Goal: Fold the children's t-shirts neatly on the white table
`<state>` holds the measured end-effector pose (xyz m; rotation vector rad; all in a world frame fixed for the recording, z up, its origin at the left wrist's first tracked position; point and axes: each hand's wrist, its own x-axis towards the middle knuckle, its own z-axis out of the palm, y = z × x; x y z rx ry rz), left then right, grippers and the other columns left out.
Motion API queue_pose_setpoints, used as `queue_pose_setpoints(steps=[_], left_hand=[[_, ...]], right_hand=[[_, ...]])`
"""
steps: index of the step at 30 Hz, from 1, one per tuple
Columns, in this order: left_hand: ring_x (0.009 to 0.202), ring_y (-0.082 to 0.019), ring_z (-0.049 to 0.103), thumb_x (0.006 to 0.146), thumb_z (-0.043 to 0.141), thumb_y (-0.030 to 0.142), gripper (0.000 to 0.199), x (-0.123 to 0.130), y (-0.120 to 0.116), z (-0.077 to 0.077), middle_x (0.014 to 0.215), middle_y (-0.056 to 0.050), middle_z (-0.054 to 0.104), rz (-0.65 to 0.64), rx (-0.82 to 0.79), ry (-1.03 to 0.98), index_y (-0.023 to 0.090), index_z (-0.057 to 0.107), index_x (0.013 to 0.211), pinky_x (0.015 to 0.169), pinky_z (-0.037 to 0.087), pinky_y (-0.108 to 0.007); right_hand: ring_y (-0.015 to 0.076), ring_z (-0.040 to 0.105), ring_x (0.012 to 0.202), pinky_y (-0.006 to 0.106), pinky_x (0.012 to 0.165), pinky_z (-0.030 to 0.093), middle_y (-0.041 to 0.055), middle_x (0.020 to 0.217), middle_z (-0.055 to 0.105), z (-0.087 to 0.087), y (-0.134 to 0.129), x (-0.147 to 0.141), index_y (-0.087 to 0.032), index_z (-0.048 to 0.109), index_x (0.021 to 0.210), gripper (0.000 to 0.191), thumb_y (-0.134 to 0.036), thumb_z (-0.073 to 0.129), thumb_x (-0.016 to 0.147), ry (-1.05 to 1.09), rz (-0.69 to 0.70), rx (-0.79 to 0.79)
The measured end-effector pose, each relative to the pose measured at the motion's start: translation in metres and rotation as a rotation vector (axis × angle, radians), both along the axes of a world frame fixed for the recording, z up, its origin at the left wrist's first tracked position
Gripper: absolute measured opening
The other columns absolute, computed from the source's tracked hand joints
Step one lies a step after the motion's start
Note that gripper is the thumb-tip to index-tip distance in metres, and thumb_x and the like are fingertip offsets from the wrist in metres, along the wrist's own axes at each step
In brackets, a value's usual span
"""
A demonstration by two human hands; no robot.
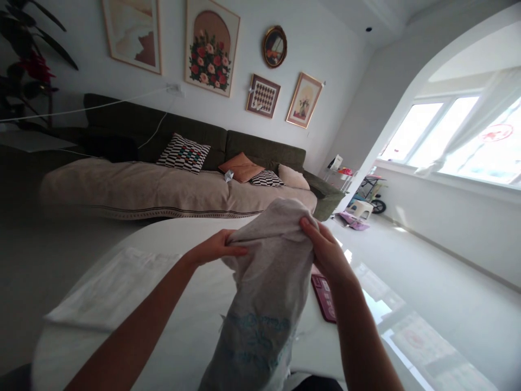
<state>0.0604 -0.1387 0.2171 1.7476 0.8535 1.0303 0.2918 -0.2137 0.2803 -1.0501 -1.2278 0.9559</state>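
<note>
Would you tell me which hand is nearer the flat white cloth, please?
Left. The left hand is raised, right of the white cloth; the right hand is farther right.

Support: a white, glossy table [187,326] with a rounded outline, its surface faintly veined like marble. I see the curved rim run along the left and far sides; the right rim is mostly blocked from view, as is the middle of the top.

On it, left: a white cloth [109,288], lying flat with shallow wrinkles, roughly four-sided, one corner reaching the left rim. It looks folded; layers not countable.

On it, right: a flat maroon item [323,298] with rounded corners and pale markings, partly covered from view; markings illegible, type uncertain. Well apart from the cloth.
</note>
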Motion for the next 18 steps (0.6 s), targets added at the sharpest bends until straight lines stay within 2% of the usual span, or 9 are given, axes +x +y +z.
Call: queue_pose_setpoints(steps=[3, 5, 7, 12, 15, 18], left_hand=[[0.071, -0.016, 0.058, 0.074, 0.063, 0.041, 0.032, -0.029, 0.012, 0.015, 0.079, 0.001, 0.063, -0.116, -0.011, 0.123, 0.015, 0.061, 0.092, 0.062, 0.05, -0.029], [0.066, -0.015, 0.056, 0.069, 0.066, 0.043, 0.033, -0.048, 0.019, 0.024, 0.07, 0.003, 0.061, -0.189, 0.001, 0.258, 0.015, 0.062, 0.086, 0.058, 0.047, -0.025], [0.063, -0.014, 0.055, 0.067, 0.067, 0.042, 0.031, -0.065, 0.023, 0.03, 0.066, 0.003, 0.06, -0.197, 0.019, 0.362, 0.015, 0.062, 0.081, 0.057, 0.045, -0.023], [0.062, -0.012, 0.054, 0.063, 0.069, 0.041, 0.028, -0.102, 0.018, 0.047, 0.067, 0.004, 0.06, -0.016, 0.039, 0.325, 0.016, 0.06, 0.073, 0.056, 0.045, -0.022], [0.066, -0.013, 0.057, 0.061, 0.069, 0.042, 0.032, -0.121, 0.008, 0.059, 0.069, 0.003, 0.061, 0.021, 0.048, 0.263, 0.015, 0.06, 0.076, 0.062, 0.047, -0.024], [0.068, -0.012, 0.058, 0.058, 0.072, 0.044, 0.04, -0.138, 0.0, 0.067, 0.071, 0.002, 0.062, 0.151, 0.126, 0.203, 0.013, 0.062, 0.081, 0.065, 0.048, -0.026]], right_hand=[[0.0096, 0.056, 0.06, 0.017, 0.052, 0.042, -0.0034, 0.068, 0.063, 0.024, -0.009, 0.018, -0.018, 0.062, 0.093, 0.03, -0.04, 0.065, 0.072, -0.037, -0.032, 0.066], [0.0091, 0.056, 0.059, 0.017, 0.052, 0.042, -0.0039, 0.069, 0.063, 0.036, -0.016, 0.03, -0.019, 0.063, 0.091, 0.028, -0.034, 0.068, 0.069, -0.06, -0.064, 0.106], [0.0095, 0.058, 0.062, 0.018, 0.054, 0.044, -0.0038, 0.073, 0.065, 0.045, -0.022, 0.042, -0.02, 0.063, 0.091, 0.029, -0.027, 0.072, 0.064, -0.08, -0.111, 0.166], [0.011, 0.06, 0.065, 0.022, 0.06, 0.048, -0.0033, 0.074, 0.067, 0.065, -0.045, 0.06, -0.022, 0.064, 0.088, 0.031, -0.02, 0.075, 0.058, -0.181, -0.131, 0.256], [0.014, 0.063, 0.07, 0.026, 0.062, 0.051, 0.0004, 0.082, 0.068, 0.077, -0.065, 0.06, -0.023, 0.064, 0.092, 0.035, -0.025, 0.076, 0.06, -0.264, -0.153, 0.285], [0.0172, 0.064, 0.079, 0.031, 0.066, 0.052, 0.0037, 0.091, 0.069, 0.087, -0.082, 0.058, -0.028, 0.065, 0.093, 0.034, -0.034, 0.076, 0.062, -0.317, -0.173, 0.297]])
